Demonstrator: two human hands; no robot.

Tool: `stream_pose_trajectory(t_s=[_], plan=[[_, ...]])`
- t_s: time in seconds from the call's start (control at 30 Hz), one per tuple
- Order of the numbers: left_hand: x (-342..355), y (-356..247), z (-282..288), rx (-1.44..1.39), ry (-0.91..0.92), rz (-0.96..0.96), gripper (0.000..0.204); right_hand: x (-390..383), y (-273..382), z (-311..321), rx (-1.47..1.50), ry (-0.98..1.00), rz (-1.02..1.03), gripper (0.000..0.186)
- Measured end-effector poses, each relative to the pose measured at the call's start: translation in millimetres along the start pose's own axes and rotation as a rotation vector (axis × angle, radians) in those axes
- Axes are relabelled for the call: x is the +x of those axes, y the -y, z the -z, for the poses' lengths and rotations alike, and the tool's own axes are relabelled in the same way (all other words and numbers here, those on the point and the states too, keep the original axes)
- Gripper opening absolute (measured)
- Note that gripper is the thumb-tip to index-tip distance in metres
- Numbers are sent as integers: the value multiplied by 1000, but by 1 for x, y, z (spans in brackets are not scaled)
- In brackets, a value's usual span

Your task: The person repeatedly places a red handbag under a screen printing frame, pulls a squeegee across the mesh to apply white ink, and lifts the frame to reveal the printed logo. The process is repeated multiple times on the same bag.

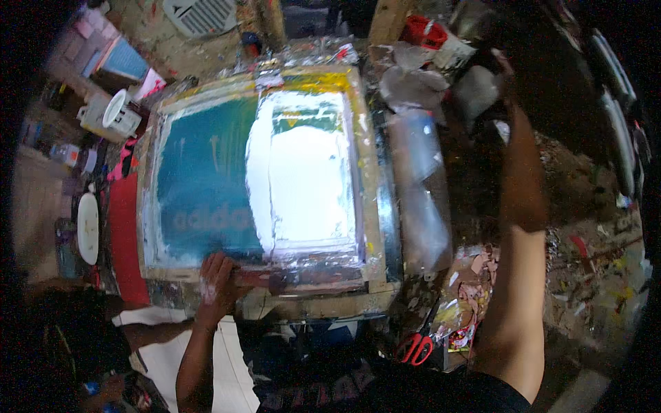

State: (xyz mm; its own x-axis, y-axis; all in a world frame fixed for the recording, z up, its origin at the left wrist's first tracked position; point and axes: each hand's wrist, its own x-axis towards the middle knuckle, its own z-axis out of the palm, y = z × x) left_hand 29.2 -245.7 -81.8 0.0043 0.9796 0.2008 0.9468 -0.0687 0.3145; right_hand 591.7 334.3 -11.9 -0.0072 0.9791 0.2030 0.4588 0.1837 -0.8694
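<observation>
A wooden-edged screen-printing frame [370,227] lies in front of me. Its mesh is teal [206,151] on the left, with faint lettering near the bottom. Thick white ink [310,186] covers much of its right side. My left hand [217,279] is closed over the frame's near edge, fingers curled onto the rim. Stretched far out to the right, my right hand [506,79] is dark and smeared by motion. Beside it is a pale, rounded thing [476,93]; whether the fingers hold it is unclear.
Right of the frame lies a blurred, clear plastic-looking sheet [421,193]. Red-handled scissors [416,350] rest near my body. A red container [423,32] stands at the back. On the left are a white tub [122,114], a red strip [127,237] and another person [69,337].
</observation>
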Motion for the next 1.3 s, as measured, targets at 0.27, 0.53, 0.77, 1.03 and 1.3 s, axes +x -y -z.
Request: stream_pose_trajectory(t_s=[0.27, 0.53, 0.77, 1.03, 1.3], plan=[[2, -2, -6, 25, -97, -44, 55, -108, 56, -23, -129, -386, -99, 47], [11, -7, 8, -54, 9, -21, 52, -434, 208, -194, -483, 801, 830, 70], [10, -8, 7, -74, -32, -30, 51, -381, 231, -235, -730, 834, 611, 38], [8, -6, 1, -10, -113, -58, 52, -331, 239, -265, -809, 835, 600, 28], [8, -5, 5, -54, 12, -7, 54, -197, 234, -346, -809, 390, 793, 27]])
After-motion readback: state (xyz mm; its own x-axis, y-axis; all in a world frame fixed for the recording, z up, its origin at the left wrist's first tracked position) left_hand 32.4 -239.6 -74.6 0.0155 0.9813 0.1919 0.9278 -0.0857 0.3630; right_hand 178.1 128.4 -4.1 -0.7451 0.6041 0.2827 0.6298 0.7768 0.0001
